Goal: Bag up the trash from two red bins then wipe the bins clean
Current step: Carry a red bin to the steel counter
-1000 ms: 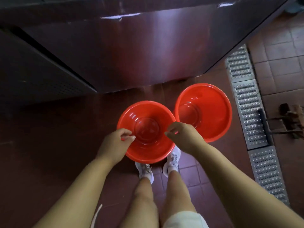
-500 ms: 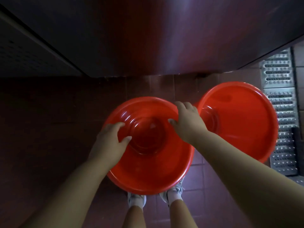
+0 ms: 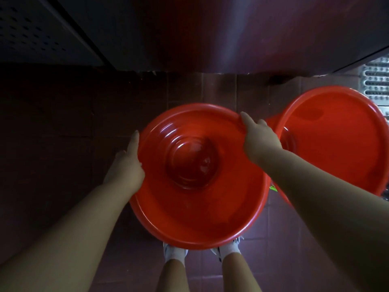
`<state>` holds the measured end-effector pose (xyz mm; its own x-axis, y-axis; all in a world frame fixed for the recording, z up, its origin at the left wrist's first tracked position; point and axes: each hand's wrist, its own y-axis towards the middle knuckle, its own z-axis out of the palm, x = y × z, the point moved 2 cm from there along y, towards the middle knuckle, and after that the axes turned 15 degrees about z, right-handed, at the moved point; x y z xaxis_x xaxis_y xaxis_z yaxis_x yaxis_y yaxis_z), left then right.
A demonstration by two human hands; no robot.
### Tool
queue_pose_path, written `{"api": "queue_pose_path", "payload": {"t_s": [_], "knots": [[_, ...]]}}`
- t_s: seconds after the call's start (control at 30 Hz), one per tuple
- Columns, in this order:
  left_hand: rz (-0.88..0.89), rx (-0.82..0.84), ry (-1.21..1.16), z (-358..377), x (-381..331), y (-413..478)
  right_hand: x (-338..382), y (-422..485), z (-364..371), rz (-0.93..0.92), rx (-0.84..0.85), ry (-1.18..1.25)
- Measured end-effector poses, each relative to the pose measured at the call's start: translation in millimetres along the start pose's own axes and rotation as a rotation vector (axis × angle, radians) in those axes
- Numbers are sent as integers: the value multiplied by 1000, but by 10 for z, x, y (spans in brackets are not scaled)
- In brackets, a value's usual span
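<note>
near bin (image 3: 202, 211): glossy smooth red plastic | far bin (image 3: 336, 144): same glossy plastic | floor (image 3: 52, 123): matt tile | cabinet front (image 3: 231, 32): brushed metal | drain grate (image 3: 376, 83): perforated metal

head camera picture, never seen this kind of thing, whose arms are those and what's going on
No machine here: a person wears a camera on the head that looks down, so the bare arms and the white shoes are their own. The left hand and right hand hold the rim of a red bin, fingers at opposite sides; it looks empty inside. A second red bin is just to its right. Underneath is a dark tiled floor, and ahead a metal cabinet.
</note>
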<state>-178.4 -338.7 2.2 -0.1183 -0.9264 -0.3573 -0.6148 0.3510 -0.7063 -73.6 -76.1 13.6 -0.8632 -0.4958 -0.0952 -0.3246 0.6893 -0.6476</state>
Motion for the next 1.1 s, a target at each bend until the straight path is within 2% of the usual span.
{"api": "queue_pose_path", "payload": {"t_s": [0.2, 0.47, 0.83, 1.1], "knots": [[83, -84, -58, -171, -14, -305, -65, -193, -53, 48, -22, 130], [159, -194, -153, -947, -303, -955, -82, -837, -628, 16, -133, 312], [420, -357, -165, -1970, -886, -2357, -485, -2286, -1780, 28, -320, 562], [537, -540, -249, -2280, -1267, -3396, -972, -3315, -2421, 12, -502, 759]]}}
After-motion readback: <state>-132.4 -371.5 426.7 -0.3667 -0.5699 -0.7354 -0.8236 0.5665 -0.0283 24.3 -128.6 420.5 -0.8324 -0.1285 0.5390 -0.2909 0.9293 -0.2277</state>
